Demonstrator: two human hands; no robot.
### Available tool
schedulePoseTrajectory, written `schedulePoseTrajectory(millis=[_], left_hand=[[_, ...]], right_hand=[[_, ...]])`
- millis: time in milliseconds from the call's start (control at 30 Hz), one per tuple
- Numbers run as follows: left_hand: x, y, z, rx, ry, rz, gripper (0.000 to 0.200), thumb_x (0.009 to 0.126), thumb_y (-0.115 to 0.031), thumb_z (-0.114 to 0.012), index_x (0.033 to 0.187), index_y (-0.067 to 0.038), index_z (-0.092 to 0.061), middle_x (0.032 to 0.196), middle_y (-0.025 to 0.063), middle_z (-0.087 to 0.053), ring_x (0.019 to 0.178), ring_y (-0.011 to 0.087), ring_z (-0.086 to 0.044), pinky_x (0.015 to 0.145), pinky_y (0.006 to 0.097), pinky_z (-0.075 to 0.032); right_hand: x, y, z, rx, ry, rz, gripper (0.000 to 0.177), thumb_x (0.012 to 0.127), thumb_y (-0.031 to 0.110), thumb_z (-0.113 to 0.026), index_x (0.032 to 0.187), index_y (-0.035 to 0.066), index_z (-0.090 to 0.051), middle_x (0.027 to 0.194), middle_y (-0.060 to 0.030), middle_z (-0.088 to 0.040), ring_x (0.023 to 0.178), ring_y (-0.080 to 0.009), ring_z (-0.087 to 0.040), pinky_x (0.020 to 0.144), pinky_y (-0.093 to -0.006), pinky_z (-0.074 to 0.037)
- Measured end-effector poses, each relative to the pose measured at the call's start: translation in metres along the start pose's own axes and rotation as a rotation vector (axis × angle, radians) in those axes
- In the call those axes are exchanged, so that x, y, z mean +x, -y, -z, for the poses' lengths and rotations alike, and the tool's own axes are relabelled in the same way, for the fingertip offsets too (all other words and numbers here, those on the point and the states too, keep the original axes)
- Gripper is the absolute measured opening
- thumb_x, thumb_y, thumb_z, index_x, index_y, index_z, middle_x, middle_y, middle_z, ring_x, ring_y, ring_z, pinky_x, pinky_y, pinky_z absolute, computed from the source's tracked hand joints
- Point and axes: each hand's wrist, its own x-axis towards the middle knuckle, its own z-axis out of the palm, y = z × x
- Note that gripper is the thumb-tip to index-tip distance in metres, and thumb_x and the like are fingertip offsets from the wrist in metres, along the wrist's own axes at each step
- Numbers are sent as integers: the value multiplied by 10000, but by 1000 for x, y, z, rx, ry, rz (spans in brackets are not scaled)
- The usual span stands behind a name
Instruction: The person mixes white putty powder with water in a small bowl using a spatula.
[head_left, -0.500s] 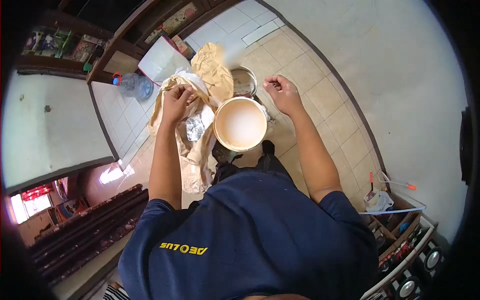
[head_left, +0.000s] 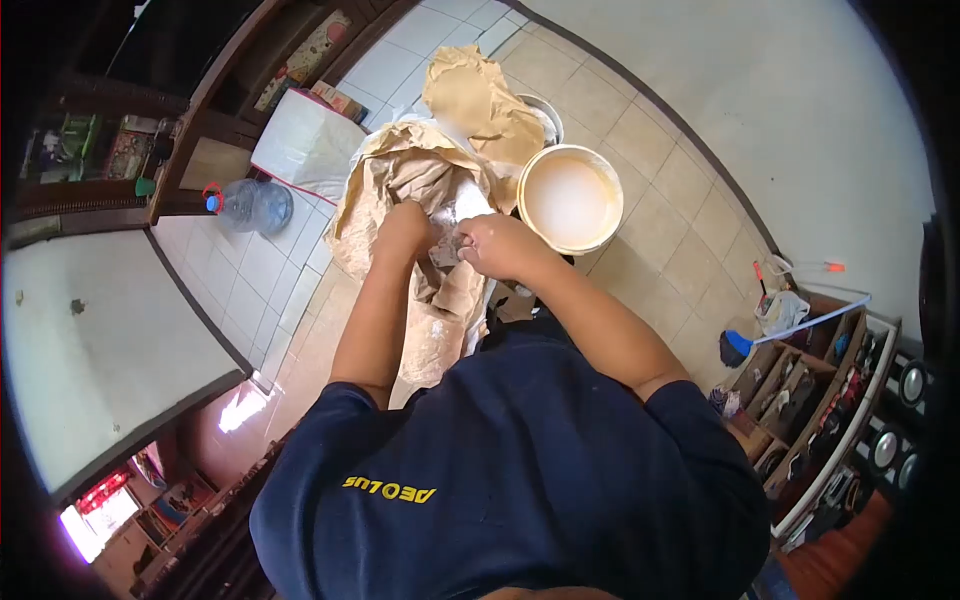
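A crumpled brown paper sack (head_left: 362, 215) stands open in front of me, with white material in its mouth. My left hand (head_left: 405, 230) is at the sack's opening, its fingers mostly hidden inside the folds. My right hand (head_left: 492, 246) is closed at the opening's right side, close to the white material; what its fingers hold is too small to make out. Right of the sack is a round bucket (head_left: 570, 200) with pale whitish contents. Another piece of brown paper (head_left: 480, 100) lies beyond, partly over a second container (head_left: 545, 115).
A clear water bottle (head_left: 255, 205) lies on the tiled floor at the left, near a white bag (head_left: 305, 145) with a red edge. Wooden cabinets line the far left. At the lower right stands a shelf (head_left: 790, 400) with a blue brush (head_left: 737, 347). Walls flank both sides.
Both hands have come together at the sack's opening, the right one moving left from beyond the bucket. The view has shifted, so the bucket and sack appear further right.
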Motion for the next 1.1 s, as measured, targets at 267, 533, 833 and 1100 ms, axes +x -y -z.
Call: schedulePoseTrajectory(millis=[267,533,833,1100], left_hand=[[17,10,-16,77,-19,-65,315,764,-169,-628,1037,-22,-686,1101,199,-654,1032,337,-637,867,409,-516],[20,16,-23,26,-82,-155,311,744,-196,-627,982,-8,-696,1045,211,-664,970,349,-651,834,406,-525],[22,36,-19,-114,-120,-163,343,704,-313,-752,849,-4,-720,891,214,-683,839,339,-673,768,409,-528],[33,47,-24,-278,-75,-249,380,678,-351,-761,783,11,-716,775,200,-682,743,323,-676,720,399,-530]], right_hand=[[6,-5,-33,-325,24,-178,366,777,298,-651,1054,59,-632,1040,-133,-636,963,-318,-613,840,-421,-508],[13,-18,-42,-276,-55,-183,311,722,222,-655,960,22,-674,1014,-168,-644,1021,-352,-587,912,-427,-485],[16,-12,-37,-257,-60,-261,322,680,167,-671,958,5,-675,969,-228,-651,976,-377,-603,886,-434,-487],[20,21,-52,-463,-229,-401,201,779,106,-562,935,99,-688,1004,-123,-670,1105,-299,-537,921,-479,-377]])
